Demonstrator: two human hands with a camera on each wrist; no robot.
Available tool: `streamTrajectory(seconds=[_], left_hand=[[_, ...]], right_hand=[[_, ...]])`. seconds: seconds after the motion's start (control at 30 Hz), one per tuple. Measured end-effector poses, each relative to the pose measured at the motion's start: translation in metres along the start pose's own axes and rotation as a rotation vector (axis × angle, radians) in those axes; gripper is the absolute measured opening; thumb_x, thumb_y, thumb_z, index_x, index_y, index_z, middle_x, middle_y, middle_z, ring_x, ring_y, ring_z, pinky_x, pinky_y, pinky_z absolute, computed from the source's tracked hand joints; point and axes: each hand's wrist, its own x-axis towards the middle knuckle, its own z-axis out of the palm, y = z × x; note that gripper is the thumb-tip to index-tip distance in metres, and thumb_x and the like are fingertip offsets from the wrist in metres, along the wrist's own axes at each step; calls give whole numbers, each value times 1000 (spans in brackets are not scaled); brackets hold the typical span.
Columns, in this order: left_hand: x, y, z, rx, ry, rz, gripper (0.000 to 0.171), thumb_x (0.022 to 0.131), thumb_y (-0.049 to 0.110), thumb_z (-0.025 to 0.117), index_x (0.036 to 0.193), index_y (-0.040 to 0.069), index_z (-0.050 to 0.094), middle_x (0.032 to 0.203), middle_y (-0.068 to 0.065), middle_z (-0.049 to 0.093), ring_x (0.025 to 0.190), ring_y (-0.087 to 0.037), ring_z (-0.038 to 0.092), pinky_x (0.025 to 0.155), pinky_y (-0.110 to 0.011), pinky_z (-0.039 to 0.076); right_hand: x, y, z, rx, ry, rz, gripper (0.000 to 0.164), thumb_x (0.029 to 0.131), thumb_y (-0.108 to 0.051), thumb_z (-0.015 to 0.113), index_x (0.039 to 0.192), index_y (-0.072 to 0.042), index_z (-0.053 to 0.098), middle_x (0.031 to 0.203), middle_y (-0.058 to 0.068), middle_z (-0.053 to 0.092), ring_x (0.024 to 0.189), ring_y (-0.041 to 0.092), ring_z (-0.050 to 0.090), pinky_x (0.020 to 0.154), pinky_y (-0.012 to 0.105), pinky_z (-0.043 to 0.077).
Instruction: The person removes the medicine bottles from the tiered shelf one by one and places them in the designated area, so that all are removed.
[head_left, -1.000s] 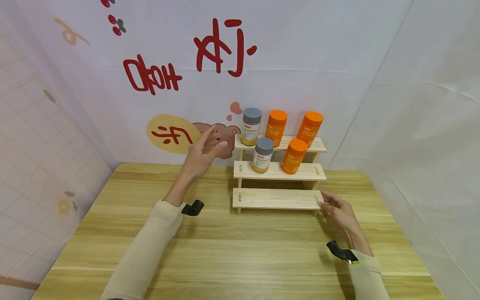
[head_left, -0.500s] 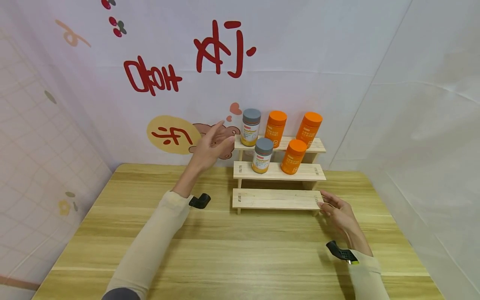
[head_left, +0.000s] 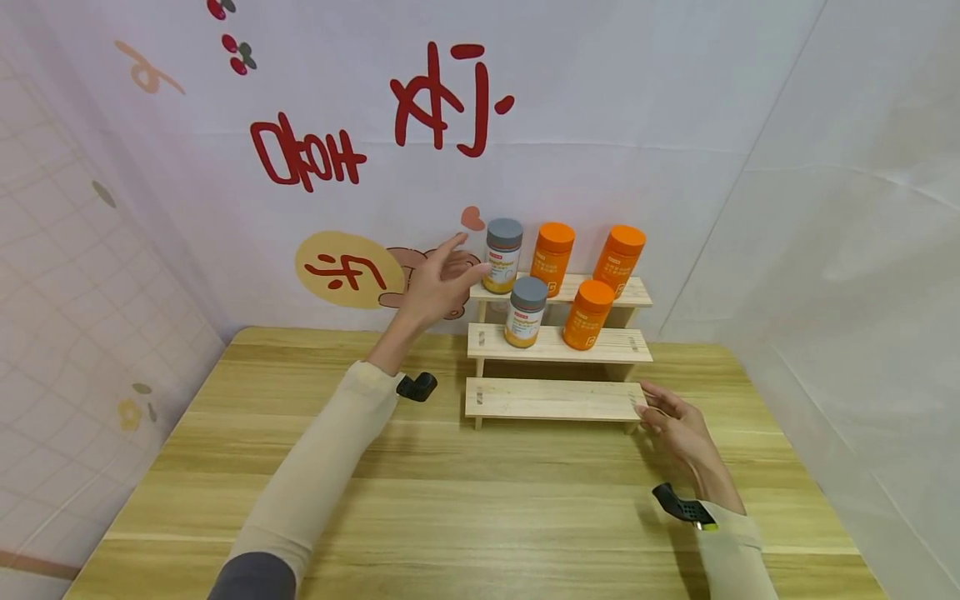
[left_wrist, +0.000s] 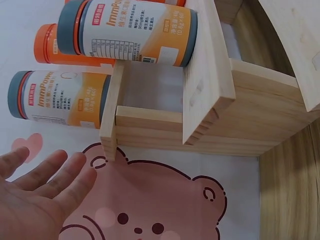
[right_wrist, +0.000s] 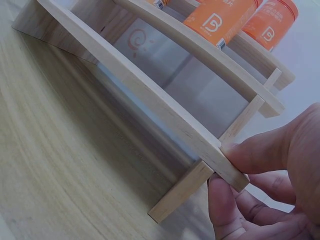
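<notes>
L hand (head_left: pixel 442 283) open, fingers spread, just left of grey-cap bottle (head_left: pixel 502 255) on rack (head_left: pixel 551 398) top step. Wrap body, lift straight. R hand (head_left: pixel 675 423) pinches rack's bottom-step corner; hold firm.

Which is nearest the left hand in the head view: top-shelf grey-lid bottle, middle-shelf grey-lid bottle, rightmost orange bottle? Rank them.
From the left hand:
1. Top-shelf grey-lid bottle, just right of the fingertips.
2. Middle-shelf grey-lid bottle, lower right.
3. Rightmost orange bottle, far end of the top shelf.
</notes>
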Motion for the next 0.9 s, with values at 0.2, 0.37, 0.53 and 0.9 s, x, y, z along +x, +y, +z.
streamTrajectory(seconds=[0.2,0.37,0.53,0.9], left_hand=[[10,0,6,38,11,-35,78,93,57,69,159,32,36,153,-7,51,141,-24,52,116,-49,45],[19,0,10,31,3,-37,76,92,59,68,158,36,38,151,-5,53,139,-24,52,115,-51,45],[24,1,13,-21,-12,-26,72,93,54,69,157,34,40,150,-6,53,137,-24,52,114,-48,46],[33,4,18,-57,-39,-74,78,91,53,73,157,29,41,149,-7,52,137,-24,51,113,-46,47]], right_hand=[[0,0,-1,10,-3,4,66,100,-14,68,158,-4,37,124,-3,54,99,0,61,84,17,57],[1,2,-1,4,-9,-7,66,100,-15,68,158,-4,37,124,-4,54,98,-2,61,84,18,57],[-1,4,1,14,-9,-1,66,100,-16,68,158,-5,37,125,-6,54,100,-2,61,86,18,57],[-11,5,3,49,-10,-2,67,101,-17,67,159,-4,35,122,-8,54,100,-1,59,86,18,56]])
